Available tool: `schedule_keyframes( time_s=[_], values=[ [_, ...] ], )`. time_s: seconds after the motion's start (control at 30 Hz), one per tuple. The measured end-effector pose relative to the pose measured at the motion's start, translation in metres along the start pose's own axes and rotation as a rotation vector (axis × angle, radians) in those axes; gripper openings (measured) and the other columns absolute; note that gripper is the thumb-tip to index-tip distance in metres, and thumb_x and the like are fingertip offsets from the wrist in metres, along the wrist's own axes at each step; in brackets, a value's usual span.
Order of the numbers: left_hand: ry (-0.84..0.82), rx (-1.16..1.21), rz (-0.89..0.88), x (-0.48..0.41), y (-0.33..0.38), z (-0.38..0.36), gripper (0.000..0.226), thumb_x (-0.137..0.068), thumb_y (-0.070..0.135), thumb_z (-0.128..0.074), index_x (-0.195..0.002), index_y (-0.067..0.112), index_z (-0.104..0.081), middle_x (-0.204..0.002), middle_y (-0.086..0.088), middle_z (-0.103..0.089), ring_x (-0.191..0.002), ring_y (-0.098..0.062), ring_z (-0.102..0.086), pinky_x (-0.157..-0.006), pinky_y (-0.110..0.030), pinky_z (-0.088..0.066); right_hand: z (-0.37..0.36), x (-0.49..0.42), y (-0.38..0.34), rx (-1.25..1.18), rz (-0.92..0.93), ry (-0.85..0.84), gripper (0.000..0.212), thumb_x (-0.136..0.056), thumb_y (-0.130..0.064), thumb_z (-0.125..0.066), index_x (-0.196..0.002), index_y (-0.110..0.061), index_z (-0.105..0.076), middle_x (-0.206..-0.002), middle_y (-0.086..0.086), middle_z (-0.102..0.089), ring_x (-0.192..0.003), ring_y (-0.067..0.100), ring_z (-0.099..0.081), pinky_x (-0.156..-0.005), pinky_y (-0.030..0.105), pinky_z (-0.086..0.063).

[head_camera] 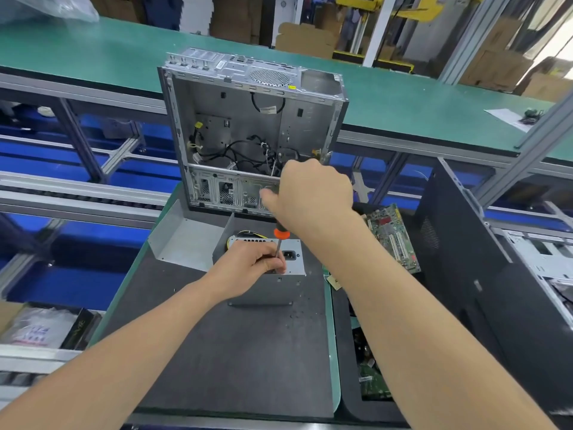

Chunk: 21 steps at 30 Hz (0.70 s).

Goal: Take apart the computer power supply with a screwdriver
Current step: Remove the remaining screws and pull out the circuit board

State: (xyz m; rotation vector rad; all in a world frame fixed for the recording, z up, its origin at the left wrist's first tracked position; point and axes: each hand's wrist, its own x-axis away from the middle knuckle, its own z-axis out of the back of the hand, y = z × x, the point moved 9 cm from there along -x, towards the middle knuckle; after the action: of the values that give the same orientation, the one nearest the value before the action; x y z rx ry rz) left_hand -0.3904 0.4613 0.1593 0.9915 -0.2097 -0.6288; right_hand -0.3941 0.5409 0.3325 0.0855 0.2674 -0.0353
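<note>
While the power supply (297, 264) stood on the dark mat (232, 352) in the middle of the tabletop (335, 342), both hands were busy at its upper grey face, the one with the black power socket. The right hand (310, 190) was above, with its fingers (269, 197) curled round the top of the screwdriver (281, 233); the handle was almost fully hidden inside the fist, and only the orange collar and the thin metal shaft came out below it. The screwdriver stood nearly upright, with its tip down at the face of the power supply, just beside the socket. The left hand (248, 265) rested on the power supply, and its fingers (273, 262) were closed together on the lower part of the shaft, pinching it close to the tip. The tip itself was covered by these fingers, so I could not tell what it touched. Some yellow and black wires (248, 234) showed behind the power supply. An open grey metal cover (183, 240) lay just to the left of it on the same mat. Behind both stood an open computer case (242, 119), with loose black cables at its bottom. To the right, a green circuit board (393, 237) lay tilted near a black case panel (465, 274). Further behind, a green conveyor belt (93, 51) crossed the whole view.
</note>
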Motion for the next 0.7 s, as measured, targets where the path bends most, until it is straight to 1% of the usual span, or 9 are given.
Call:
schedule_keyframes(
  time_s=[0.1,0.17,0.27,0.33,0.4,0.43,0.5,0.6,0.7],
  values=[
    [-0.026,0.015,0.018,0.001,-0.001,0.0,0.026,-0.104,0.016,-0.059,-0.088,0.029,-0.074,-0.092,0.017,-0.076,-0.095,-0.001,-0.071,-0.085,-0.011,-0.051,-0.006,-0.005,-0.011,-0.208,0.322,-0.206,0.031,-0.087,-0.042,-0.068,-0.077,-0.017,-0.052,-0.07,-0.003,-0.052,-0.062,0.025,-0.053,-0.049,0.029,-0.033],
    [-0.034,0.02,0.024,0.002,-0.001,-0.001,0.023,-0.104,0.018,-0.06,-0.089,0.027,-0.075,-0.094,0.015,-0.077,-0.096,-0.003,-0.072,-0.09,-0.018,-0.054,0.002,0.004,-0.019,-0.325,0.566,-0.373,0.012,-0.08,-0.03,-0.074,-0.085,-0.026,-0.064,-0.078,-0.01,-0.061,-0.075,0.012,-0.059,-0.057,0.027,-0.043],
    [-0.027,-0.003,0.01,0.001,0.001,0.0,0.023,-0.104,0.019,-0.06,-0.089,0.028,-0.074,-0.094,0.014,-0.076,-0.096,-0.004,-0.071,-0.09,-0.022,-0.055,0.002,0.008,-0.019,-0.274,0.716,-0.494,0.019,-0.073,-0.018,-0.077,-0.083,-0.031,-0.069,-0.092,-0.01,-0.057,-0.083,0.003,-0.054,-0.065,0.023,-0.044],
    [-0.017,-0.025,0.011,0.001,0.0,0.0,0.023,-0.104,0.019,-0.06,-0.088,0.028,-0.074,-0.093,0.016,-0.076,-0.096,-0.004,-0.071,-0.089,-0.02,-0.054,0.001,0.009,-0.018,-0.232,0.714,-0.5,0.019,-0.074,-0.02,-0.077,-0.087,-0.031,-0.069,-0.093,-0.011,-0.055,-0.085,0.006,-0.054,-0.069,0.029,-0.047],
    [-0.009,-0.023,0.011,0.0,-0.001,0.0,0.025,-0.104,0.017,-0.06,-0.087,0.027,-0.075,-0.091,0.017,-0.076,-0.095,-0.002,-0.07,-0.087,-0.015,-0.052,0.003,0.009,-0.017,-0.238,0.641,-0.403,0.016,-0.079,-0.034,-0.073,-0.092,-0.029,-0.066,-0.085,-0.013,-0.056,-0.082,0.008,-0.056,-0.065,0.032,-0.047],
    [-0.006,-0.019,0.008,0.0,-0.001,0.0,0.025,-0.104,0.016,-0.06,-0.087,0.025,-0.076,-0.09,0.017,-0.076,-0.094,-0.002,-0.07,-0.085,-0.012,-0.051,0.005,0.005,-0.012,-0.222,0.536,-0.297,0.021,-0.084,-0.046,-0.068,-0.089,-0.026,-0.062,-0.078,-0.013,-0.054,-0.075,0.009,-0.055,-0.058,0.032,-0.043],
    [0.007,-0.014,0.003,-0.001,-0.002,-0.001,0.025,-0.104,0.014,-0.06,-0.087,0.024,-0.076,-0.089,0.018,-0.076,-0.094,-0.002,-0.071,-0.083,-0.008,-0.048,0.013,0.004,0.004,-0.037,0.235,-0.025,0.051,-0.092,-0.066,-0.05,-0.073,-0.02,-0.047,-0.065,-0.005,-0.044,-0.058,0.017,-0.045,-0.049,0.029,-0.028],
    [-0.002,0.004,0.01,-0.001,-0.003,0.0,0.025,-0.103,0.018,-0.062,-0.084,0.029,-0.074,-0.09,0.017,-0.076,-0.094,-0.003,-0.071,-0.084,-0.012,-0.05,0.006,0.014,0.003,-0.004,0.014,0.089,0.054,-0.099,-0.057,-0.048,-0.068,-0.017,-0.029,-0.062,-0.001,-0.031,-0.061,0.027,-0.044,-0.056,0.033,-0.032],
    [-0.028,0.015,-0.003,0.0,-0.003,0.0,0.024,-0.104,0.019,-0.061,-0.087,0.03,-0.074,-0.093,0.017,-0.077,-0.096,-0.002,-0.072,-0.085,-0.011,-0.05,-0.008,0.002,-0.003,-0.191,0.176,-0.086,0.038,-0.092,-0.04,-0.062,-0.073,-0.018,-0.039,-0.07,-0.001,-0.046,-0.069,0.029,-0.054,-0.054,0.032,-0.034]
  ],
)
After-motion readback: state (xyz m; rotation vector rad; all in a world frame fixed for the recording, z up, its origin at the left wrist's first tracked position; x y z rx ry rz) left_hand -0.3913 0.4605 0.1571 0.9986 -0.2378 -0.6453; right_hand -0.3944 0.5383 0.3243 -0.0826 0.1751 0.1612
